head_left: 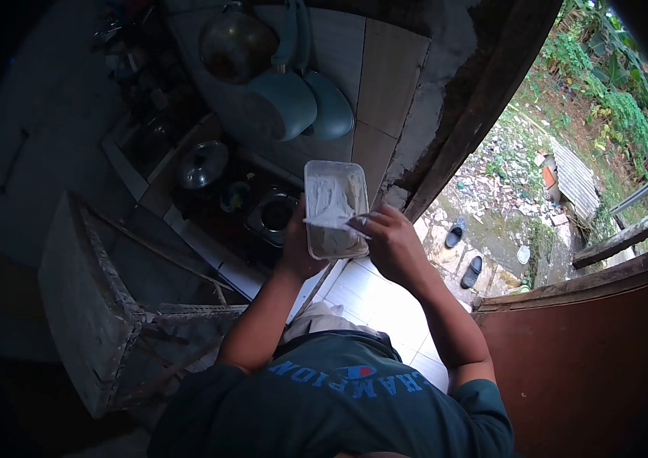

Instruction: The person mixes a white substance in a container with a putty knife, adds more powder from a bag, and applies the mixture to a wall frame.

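A clear rectangular plastic container (329, 246) is held up in front of my chest, its inside smeared with something white and pale yellow. My left hand (295, 248) is wrapped round the container's left side. Across the middle of the container lies a thin white flat piece (328, 221); my right hand (391, 241) pinches its right end, fingers at the container's right rim. I cannot tell whether that piece is a wipe or a plastic scraper.
Beyond my left hand stands a stove (274, 216) with a lidded pot (203, 164). Blue pans (282, 107) and a wok (237, 46) hang on the wall. A worn wooden frame (122, 305) is at left. Dark shoes (472, 271) lie outside the doorway at right.
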